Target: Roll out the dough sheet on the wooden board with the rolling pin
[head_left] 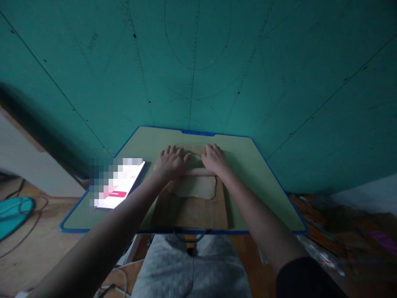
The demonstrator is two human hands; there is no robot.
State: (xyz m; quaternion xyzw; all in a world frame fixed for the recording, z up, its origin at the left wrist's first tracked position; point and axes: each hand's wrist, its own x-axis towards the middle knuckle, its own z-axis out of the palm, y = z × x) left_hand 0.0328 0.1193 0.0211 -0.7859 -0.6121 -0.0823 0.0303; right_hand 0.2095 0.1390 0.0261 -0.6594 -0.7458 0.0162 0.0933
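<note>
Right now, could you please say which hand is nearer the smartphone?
The left hand, at the side of the wooden board facing the smartphone; the right hand is at the opposite side.

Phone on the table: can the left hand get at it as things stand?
Probably yes: nothing seems to stand between the left hand and the phone, though that hand is over the wooden board.

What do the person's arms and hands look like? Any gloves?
No gloves: the left hand and right hand are bare, with no rings or watch that I can see. A dark sleeve covers part of the right arm; the left forearm looks uncovered.
</note>
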